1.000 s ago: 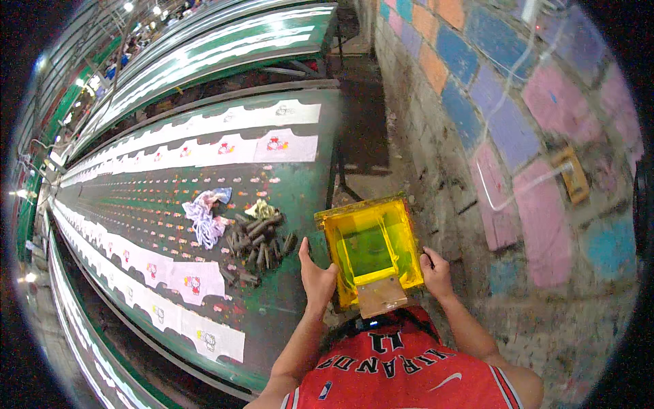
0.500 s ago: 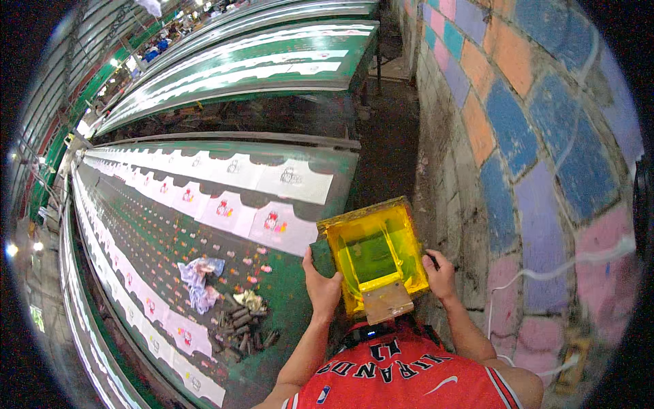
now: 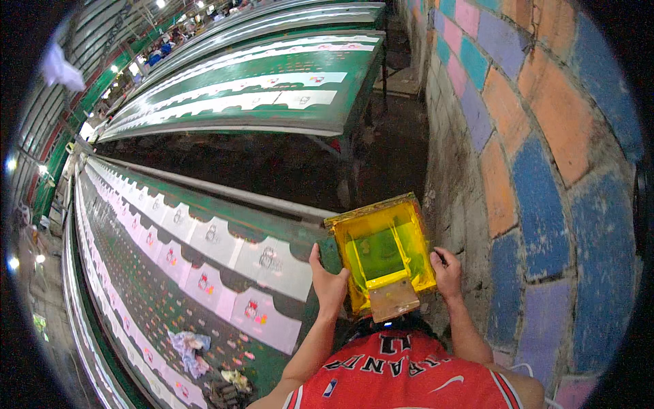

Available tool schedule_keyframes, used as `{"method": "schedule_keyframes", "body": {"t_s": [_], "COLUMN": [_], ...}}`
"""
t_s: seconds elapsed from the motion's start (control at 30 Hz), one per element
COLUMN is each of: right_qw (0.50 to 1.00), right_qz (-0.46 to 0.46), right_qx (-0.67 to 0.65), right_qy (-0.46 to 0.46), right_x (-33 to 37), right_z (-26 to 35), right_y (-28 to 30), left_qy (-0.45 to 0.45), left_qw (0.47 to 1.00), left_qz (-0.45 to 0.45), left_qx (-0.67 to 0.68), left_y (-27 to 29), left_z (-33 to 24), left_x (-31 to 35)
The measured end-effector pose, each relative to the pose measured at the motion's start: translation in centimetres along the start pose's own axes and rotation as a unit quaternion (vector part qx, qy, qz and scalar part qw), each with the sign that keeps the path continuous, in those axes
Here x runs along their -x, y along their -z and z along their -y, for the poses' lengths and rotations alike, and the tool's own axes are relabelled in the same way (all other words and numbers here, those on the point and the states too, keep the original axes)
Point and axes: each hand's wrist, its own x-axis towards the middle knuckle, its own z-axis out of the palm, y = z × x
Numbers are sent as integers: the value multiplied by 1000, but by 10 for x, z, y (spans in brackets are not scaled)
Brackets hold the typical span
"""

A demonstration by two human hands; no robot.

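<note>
A screen printing frame (image 3: 353, 271) with shiny yellow inner walls and a green-tinted mesh is held in front of my red jersey. My left hand (image 3: 330, 283) grips its left side, with a dark green block (image 3: 330, 253) by the fingers. My right hand (image 3: 447, 274) holds the right side, thumb near the rim. A brown wooden piece (image 3: 394, 300) lies across the near edge of the frame. Left of my left hand, white cut fabric pieces (image 3: 269, 262) with printed cartoon figures lie in rows on the long table. The frame is apart from them.
The long green table (image 3: 272, 344) carries a crumpled cloth (image 3: 191, 351) and a pile of dark cylinders (image 3: 228, 392). A second printing table (image 3: 238, 78) stands beyond a dark gap. A painted block wall (image 3: 538, 225) runs along my right, beside a narrow passage.
The view has shifted forward along the passage, so the near table and its fabric pieces sit lower and further left. Both hands keep hold of the frame.
</note>
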Motion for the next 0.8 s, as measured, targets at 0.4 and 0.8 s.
{"method": "schedule_keyframes", "body": {"t_s": [0.4,0.8], "right_qw": [994,895], "right_qz": [83,402], "right_qx": [53,33], "right_qy": [53,189], "right_x": [-256,-438], "right_z": [43,95], "right_y": [-66,-253], "left_qy": [13,148], "left_qw": [996,910], "left_qz": [-63,-385], "left_qx": [58,40], "left_y": [-89,-72], "left_z": [-25,-30], "left_x": [-216,-275]}}
